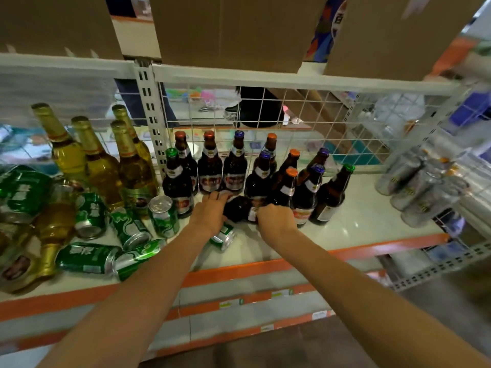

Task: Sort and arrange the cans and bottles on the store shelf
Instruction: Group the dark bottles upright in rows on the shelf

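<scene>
A dark brown bottle [240, 209] lies on its side on the white shelf [358, 216], in front of several upright dark bottles [235, 171] with coloured caps. My left hand [210, 212] grips its base end and my right hand [275, 217] grips its neck end. Tall golden bottles [132, 166] stand at the left. Green cans [163, 216] are scattered before them, most lying down, one upright. Another green can [223, 236] lies under my left wrist.
A wire mesh back panel [292, 123] closes the shelf behind the bottles. Shrink-wrapped silver cans [419, 184] sit at the right. Cardboard boxes [225, 30] stand on the shelf above. A golden bottle [50, 235] lies at the far left. The shelf's orange front edge [239, 272] runs below my arms.
</scene>
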Demonstrator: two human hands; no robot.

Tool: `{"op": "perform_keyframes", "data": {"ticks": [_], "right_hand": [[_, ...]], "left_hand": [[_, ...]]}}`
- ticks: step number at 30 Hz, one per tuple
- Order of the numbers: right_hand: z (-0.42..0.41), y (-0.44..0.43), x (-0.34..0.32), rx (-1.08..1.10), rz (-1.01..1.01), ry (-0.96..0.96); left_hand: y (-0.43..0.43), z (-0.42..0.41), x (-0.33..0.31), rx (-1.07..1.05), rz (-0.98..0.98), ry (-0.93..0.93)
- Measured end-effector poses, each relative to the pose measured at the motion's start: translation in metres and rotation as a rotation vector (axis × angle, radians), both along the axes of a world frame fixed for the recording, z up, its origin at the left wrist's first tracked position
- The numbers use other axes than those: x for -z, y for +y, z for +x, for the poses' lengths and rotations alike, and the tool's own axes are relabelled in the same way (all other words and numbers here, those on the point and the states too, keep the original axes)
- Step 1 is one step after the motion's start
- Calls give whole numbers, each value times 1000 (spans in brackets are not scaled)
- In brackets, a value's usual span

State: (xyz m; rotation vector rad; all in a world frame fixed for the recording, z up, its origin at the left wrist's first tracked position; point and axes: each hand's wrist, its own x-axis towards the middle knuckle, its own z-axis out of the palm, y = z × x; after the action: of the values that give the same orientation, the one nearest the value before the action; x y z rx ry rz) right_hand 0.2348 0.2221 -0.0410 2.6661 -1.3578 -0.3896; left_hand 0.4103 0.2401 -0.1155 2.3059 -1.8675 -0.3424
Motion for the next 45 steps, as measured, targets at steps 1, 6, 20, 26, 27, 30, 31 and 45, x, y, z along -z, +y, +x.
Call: {"op": "perform_keyframes", "data": {"ticks": [1,6,20,26,27,30,31,45], "right_hand": [[-1,-2,-11,-3,-10,-16],[-2,-16,-58,-28,-13,-197],[20,-41,-67,-36,22,-218],[22,-36,-64,-273,-201,-328],[24,-30,-58,-359,-228,-396],[31,-7,-33,-398,-119,-403],[35,0,-23,-342,-21,-364],[116,-8,66,-22,311,-199]], "left_hand": [[1,-1,0,-7,-11,-4],[15,-19,0,-40,-78,-111],[8,-55,-3,-93,-63,200],[25,-12,-4,-68,-78,182],[29,-6,-5,-77,-87,162],[44,8,-11,-121,-160,135],[49,10,-12,-145,-190,153],[124,-11,19,-230,-102,402]]}}
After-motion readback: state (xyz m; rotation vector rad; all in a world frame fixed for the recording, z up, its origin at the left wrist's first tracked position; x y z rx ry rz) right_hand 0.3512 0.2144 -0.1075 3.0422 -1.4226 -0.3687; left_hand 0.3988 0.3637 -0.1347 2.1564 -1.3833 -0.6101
